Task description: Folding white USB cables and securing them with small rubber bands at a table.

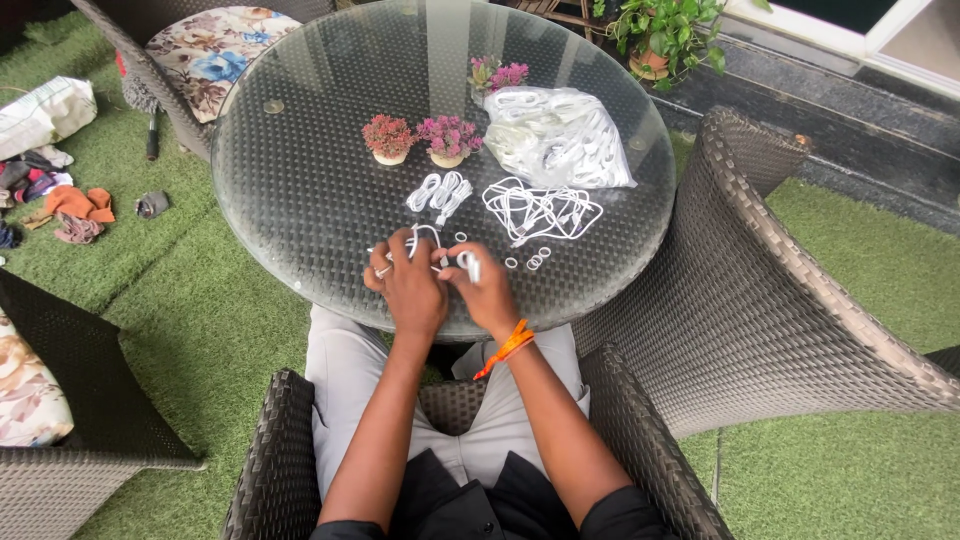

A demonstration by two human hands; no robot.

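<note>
— Closest to us is the wicker chair (300,470) we sit in, knees under the round glass table (300,170). What are we holding?

— Our left hand (412,290) is closed around a white cable (420,236), loops draped over the fingers. Our right hand (487,290) pinches the plug end (472,265) narrowly, just above the table's near edge.

— So which step is this?

— Coiling, we judge: two bundled cables (440,192) already lie beyond our hands, loose cables (540,210) sit to the right, and a plastic bag (555,135) holds more.

— And next?

— We reckon a small band (511,263) from those lying beside our right hand, slipped on without letting the loops spring loose.
</note>
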